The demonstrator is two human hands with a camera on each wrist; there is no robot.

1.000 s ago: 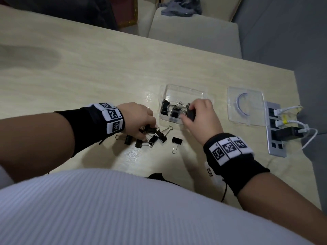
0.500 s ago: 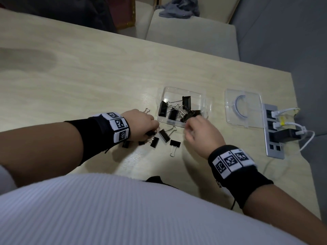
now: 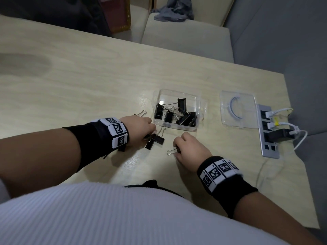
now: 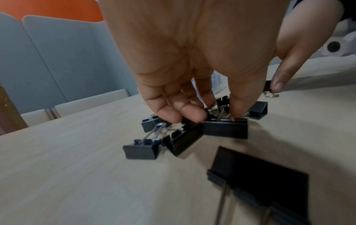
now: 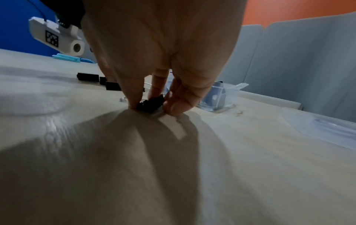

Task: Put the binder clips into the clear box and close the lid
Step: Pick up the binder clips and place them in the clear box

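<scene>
The worktop (image 3: 88, 71) runs wide and bare of things toward its far-left corner, while its right edge sits close beside a grey power strip (image 3: 268, 131) with white cables plugged in. My work is crowded into the near-right part, not far from the near edge where my body meets it. The clear box (image 3: 199, 101) stands open there, a little in from the right edge, with several black binder clips lying loose inside it. Its lid (image 3: 247, 99) lies flat between the box and the power strip, apart from both. My left hand (image 3: 139, 129) is just left of the box's near-left corner, its fingers curled down and pinching one clip of a loose cluster of binder clips (image 4: 225, 128) on the wood; one more clip (image 3: 140, 113) pokes out beyond its knuckles. My right hand (image 3: 190, 151) is near the box's near wall, closer to the near edge, thumb and fingers pinching a single binder clip (image 5: 151, 103) that rests on the surface, its wire handle sticking out to the left.
</scene>
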